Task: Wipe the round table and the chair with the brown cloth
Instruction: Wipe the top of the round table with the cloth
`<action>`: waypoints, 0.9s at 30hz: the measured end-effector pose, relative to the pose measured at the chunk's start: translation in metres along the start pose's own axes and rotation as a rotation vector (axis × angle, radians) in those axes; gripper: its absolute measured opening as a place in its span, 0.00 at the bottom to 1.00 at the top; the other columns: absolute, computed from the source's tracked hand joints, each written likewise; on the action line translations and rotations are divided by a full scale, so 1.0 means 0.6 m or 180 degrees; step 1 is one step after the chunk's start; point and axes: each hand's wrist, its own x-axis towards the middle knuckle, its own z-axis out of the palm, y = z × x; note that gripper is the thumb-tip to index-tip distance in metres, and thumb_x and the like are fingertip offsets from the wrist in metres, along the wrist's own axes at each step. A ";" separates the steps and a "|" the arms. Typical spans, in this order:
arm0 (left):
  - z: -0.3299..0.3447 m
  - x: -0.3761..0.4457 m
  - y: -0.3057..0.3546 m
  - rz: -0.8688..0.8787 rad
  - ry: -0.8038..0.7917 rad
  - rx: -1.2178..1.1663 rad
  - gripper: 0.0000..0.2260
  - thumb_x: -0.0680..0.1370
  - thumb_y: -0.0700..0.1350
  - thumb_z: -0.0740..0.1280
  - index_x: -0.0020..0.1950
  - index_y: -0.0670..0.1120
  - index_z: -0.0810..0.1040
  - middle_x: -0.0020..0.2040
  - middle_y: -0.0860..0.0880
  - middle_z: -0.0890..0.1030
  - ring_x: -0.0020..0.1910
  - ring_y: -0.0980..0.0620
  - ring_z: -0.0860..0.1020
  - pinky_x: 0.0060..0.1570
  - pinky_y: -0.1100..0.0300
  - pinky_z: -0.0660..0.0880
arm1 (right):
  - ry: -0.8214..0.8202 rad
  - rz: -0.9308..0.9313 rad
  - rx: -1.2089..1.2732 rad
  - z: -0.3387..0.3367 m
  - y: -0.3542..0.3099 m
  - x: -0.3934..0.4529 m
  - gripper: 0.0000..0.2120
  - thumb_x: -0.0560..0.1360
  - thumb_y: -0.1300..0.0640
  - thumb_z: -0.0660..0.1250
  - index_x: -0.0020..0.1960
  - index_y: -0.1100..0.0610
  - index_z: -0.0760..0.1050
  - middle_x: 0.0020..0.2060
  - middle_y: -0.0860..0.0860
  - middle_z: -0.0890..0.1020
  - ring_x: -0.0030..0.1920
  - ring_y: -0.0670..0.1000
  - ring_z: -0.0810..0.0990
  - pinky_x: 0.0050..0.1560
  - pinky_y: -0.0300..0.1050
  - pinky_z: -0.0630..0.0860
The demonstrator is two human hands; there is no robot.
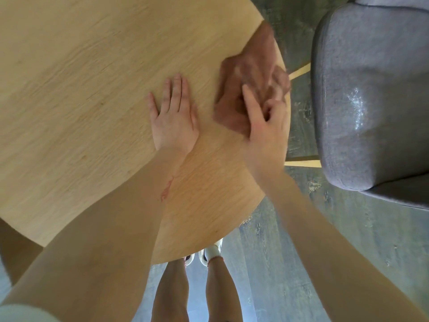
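Observation:
The round table [81,89] has a light wood top and fills the left and middle of the view. A brown cloth [246,73], blurred, lies bunched near the table's right edge. My right hand [264,126] grips the cloth's near side, its fingers curled into the fabric and the index finger stretched over it. My left hand [173,117] lies flat on the tabletop to the left of the cloth, fingers apart, holding nothing. The grey upholstered chair [371,96] stands at the right, close to the table's edge.
Grey wood-look floor [301,252] shows below and to the right of the table. The chair's light wooden legs [301,163] reach toward the table edge. My legs and white shoes [209,252] stand at the table's near rim.

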 end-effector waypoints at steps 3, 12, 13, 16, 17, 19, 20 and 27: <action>-0.002 0.002 -0.003 0.0040 0.0059 -0.0107 0.24 0.80 0.49 0.45 0.75 0.44 0.50 0.77 0.48 0.54 0.76 0.48 0.50 0.72 0.45 0.41 | -0.0803 -0.0478 -0.0416 0.038 -0.006 -0.052 0.33 0.69 0.65 0.62 0.69 0.43 0.63 0.53 0.58 0.71 0.51 0.59 0.69 0.52 0.53 0.70; -0.009 -0.026 -0.030 0.0246 -0.0107 -0.0147 0.23 0.81 0.49 0.44 0.76 0.46 0.47 0.78 0.48 0.51 0.76 0.49 0.47 0.73 0.50 0.41 | -0.0709 0.1131 -0.0317 -0.001 0.124 -0.192 0.37 0.66 0.70 0.61 0.68 0.40 0.65 0.54 0.58 0.69 0.55 0.60 0.67 0.49 0.58 0.73; -0.010 -0.025 -0.031 0.0257 -0.0156 -0.0157 0.23 0.81 0.49 0.44 0.76 0.46 0.47 0.78 0.48 0.50 0.76 0.49 0.46 0.73 0.50 0.40 | -0.0542 0.1481 -0.0188 -0.002 0.125 -0.194 0.37 0.67 0.71 0.60 0.69 0.42 0.64 0.54 0.58 0.68 0.56 0.60 0.66 0.48 0.56 0.71; -0.013 -0.027 -0.038 0.0243 -0.0314 -0.0199 0.23 0.81 0.49 0.44 0.76 0.47 0.45 0.78 0.49 0.48 0.76 0.50 0.45 0.72 0.51 0.39 | 0.0281 0.2311 0.0369 -0.011 0.111 -0.168 0.36 0.67 0.70 0.59 0.70 0.44 0.62 0.54 0.58 0.67 0.57 0.59 0.66 0.47 0.52 0.68; -0.014 -0.029 -0.040 0.0238 -0.0357 -0.0202 0.23 0.81 0.49 0.44 0.76 0.47 0.45 0.78 0.49 0.48 0.76 0.50 0.45 0.72 0.51 0.39 | 0.0522 0.2353 0.0511 -0.018 0.103 -0.153 0.37 0.67 0.70 0.58 0.71 0.45 0.60 0.55 0.58 0.67 0.58 0.59 0.66 0.48 0.54 0.69; -0.018 -0.031 -0.040 0.0241 -0.0407 -0.0182 0.23 0.81 0.49 0.45 0.76 0.47 0.45 0.78 0.49 0.48 0.76 0.50 0.44 0.73 0.50 0.40 | 0.0797 0.2058 0.0729 -0.032 0.081 -0.129 0.38 0.66 0.71 0.57 0.72 0.46 0.57 0.56 0.57 0.67 0.59 0.57 0.67 0.50 0.53 0.69; -0.019 -0.031 -0.038 0.0225 -0.0410 -0.0192 0.23 0.81 0.49 0.45 0.76 0.47 0.45 0.78 0.49 0.48 0.76 0.49 0.44 0.73 0.50 0.40 | 0.0848 0.1864 0.0860 -0.037 0.066 -0.122 0.39 0.65 0.71 0.57 0.72 0.47 0.57 0.56 0.56 0.67 0.58 0.55 0.68 0.51 0.48 0.68; -0.026 -0.028 -0.022 0.0012 -0.0339 -0.0594 0.24 0.80 0.45 0.50 0.76 0.47 0.50 0.78 0.48 0.51 0.76 0.49 0.45 0.73 0.48 0.40 | 0.0403 0.1464 0.2441 -0.073 -0.024 -0.086 0.10 0.70 0.53 0.62 0.49 0.53 0.74 0.56 0.51 0.64 0.56 0.47 0.68 0.63 0.39 0.67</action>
